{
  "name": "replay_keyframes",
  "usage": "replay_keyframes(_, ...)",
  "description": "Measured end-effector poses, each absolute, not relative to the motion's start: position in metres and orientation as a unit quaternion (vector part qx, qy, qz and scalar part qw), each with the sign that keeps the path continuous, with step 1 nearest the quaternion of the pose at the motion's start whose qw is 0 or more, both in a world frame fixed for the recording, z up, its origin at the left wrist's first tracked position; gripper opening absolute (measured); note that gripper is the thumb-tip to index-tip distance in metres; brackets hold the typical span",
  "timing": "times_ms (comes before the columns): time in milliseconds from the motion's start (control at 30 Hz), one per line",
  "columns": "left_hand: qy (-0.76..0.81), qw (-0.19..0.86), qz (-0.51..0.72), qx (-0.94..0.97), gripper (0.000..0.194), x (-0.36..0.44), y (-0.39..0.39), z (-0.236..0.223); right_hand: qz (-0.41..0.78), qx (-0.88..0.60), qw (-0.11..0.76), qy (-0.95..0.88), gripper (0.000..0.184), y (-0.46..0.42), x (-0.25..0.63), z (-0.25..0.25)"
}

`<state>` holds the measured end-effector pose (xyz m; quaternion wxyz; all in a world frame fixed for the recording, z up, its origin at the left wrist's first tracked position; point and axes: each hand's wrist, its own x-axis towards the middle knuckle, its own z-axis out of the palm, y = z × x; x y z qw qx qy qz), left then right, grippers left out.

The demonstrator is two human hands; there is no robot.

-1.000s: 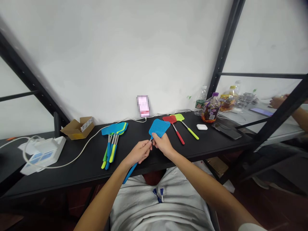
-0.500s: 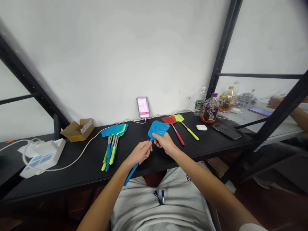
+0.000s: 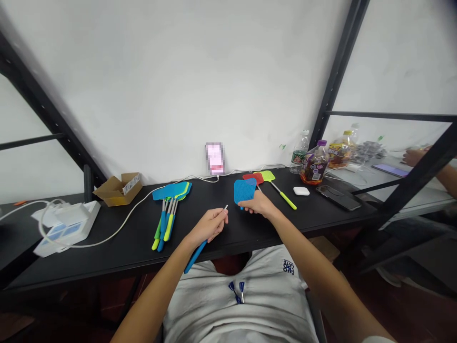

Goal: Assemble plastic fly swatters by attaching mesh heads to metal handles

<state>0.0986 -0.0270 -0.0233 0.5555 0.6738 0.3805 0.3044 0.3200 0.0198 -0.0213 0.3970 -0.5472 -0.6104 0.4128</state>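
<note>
A blue fly swatter is in two parts between my hands. My left hand (image 3: pixel 210 225) is closed round its blue handle (image 3: pixel 195 257), with the bare metal tip of the rod poking out past the fingers. The blue mesh swatter head (image 3: pixel 244 191) is pinched at its lower end in my right hand (image 3: pixel 257 205), apart from the rod. Just behind it lie a red fly swatter (image 3: pixel 254 176), partly hidden by the right hand, and a yellow-green fly swatter (image 3: pixel 282 193). A bunch of blue and green fly swatters (image 3: pixel 167 209) rests on the table to the left.
An open cardboard box (image 3: pixel 119 190) and a white power strip (image 3: pixel 71 231) with cables sit at left. A phone (image 3: pixel 215 159) leans on the wall. At right are bottles (image 3: pixel 314 164), a white earphone case (image 3: pixel 301 191) and a dark phone (image 3: pixel 338 197) on the black table (image 3: pixel 132 252).
The swatter head has come off the rod and moved right in my right hand. My left hand still grips the handle in about the same place.
</note>
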Motion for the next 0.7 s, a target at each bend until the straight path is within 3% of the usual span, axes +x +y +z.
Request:
replay_keyframes(200,0.386,0.552,0.312,0.670,0.031,0.098,-0.026,-0.024,0.333,-0.593,0.400,-0.614,0.024,0.020,0.314,-0.027)
replay_keyframes(333,0.382,0.573,0.322,0.650,0.026,0.098,-0.025,-0.025,0.168,-0.662,0.404,-0.608,0.055,0.019,0.315,-0.026)
replay_keyframes(467,0.381,0.580,0.324,0.643,0.020,0.099,-0.025,-0.025,0.086,-0.700,0.358,-0.611,0.056,0.012,0.306,-0.022)
replay_keyframes(567,0.394,0.564,0.304,0.659,0.023,0.100,-0.028,-0.022,0.043,-0.695,0.390,-0.603,0.056,0.007,0.298,-0.022)
replay_keyframes(700,0.394,0.543,0.278,0.688,0.034,0.101,-0.032,-0.017,0.137,-0.568,0.448,-0.677,0.037,0.005,0.290,-0.024)
